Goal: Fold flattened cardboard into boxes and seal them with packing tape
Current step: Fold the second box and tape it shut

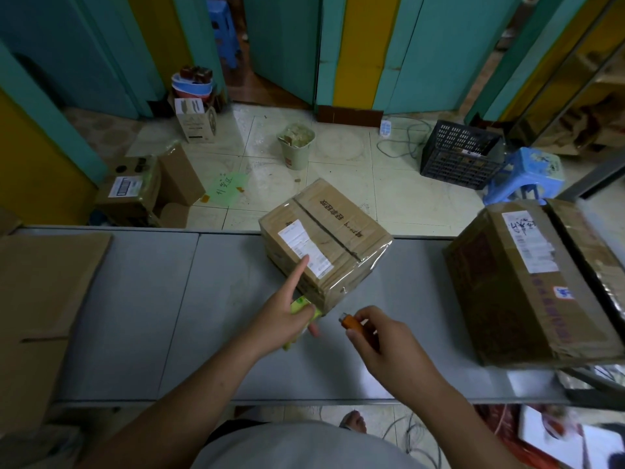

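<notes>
A taped cardboard box (334,231) with a white label stands on the grey table (152,299), near its far edge. My left hand (287,316) holds a yellow-green object (299,308) in its curled fingers, while its straight index finger touches the box's near side by the label. Just to the right, my right hand (375,336) pinches a small orange object with a metal tip (350,322), held above the table near the box's lower corner.
A larger taped box (527,282) sits at the table's right end. Flattened cardboard (40,299) lies on the left end. On the floor beyond are a bin (296,143), a black crate (460,154), a blue stool (527,177) and more boxes (135,194).
</notes>
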Tool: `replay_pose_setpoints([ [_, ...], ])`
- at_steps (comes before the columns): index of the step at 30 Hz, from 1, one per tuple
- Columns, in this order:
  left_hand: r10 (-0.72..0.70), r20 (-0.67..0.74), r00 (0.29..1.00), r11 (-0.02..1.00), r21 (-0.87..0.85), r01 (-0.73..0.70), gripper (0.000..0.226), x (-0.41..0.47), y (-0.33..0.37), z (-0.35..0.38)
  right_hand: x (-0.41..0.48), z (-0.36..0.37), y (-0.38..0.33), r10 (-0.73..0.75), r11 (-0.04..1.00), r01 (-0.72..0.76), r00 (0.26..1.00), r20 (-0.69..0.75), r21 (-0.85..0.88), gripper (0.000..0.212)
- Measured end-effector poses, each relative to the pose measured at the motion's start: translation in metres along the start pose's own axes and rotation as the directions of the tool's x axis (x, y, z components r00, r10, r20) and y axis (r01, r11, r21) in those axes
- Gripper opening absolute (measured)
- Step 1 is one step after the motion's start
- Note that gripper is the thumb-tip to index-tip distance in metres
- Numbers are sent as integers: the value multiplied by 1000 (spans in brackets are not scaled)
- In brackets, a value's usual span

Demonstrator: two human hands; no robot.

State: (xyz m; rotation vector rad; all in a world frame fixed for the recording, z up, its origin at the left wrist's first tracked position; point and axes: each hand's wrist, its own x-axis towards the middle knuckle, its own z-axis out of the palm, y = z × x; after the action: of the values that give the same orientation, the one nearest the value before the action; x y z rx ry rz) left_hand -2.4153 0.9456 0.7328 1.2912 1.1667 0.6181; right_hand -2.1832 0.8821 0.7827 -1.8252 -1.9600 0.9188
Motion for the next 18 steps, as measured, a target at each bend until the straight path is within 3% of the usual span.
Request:
replay_pose_setpoints([
  [7, 22, -33, 999, 996, 87, -19, 91, -1, 5, 3, 19, 0, -15, 53, 999, -53, 999, -8, -10, 15],
  [18, 12, -36, 999, 982, 190, -5, 92, -3, 5, 0, 46, 6, -36, 68, 996, -66, 997, 21, -58, 24],
])
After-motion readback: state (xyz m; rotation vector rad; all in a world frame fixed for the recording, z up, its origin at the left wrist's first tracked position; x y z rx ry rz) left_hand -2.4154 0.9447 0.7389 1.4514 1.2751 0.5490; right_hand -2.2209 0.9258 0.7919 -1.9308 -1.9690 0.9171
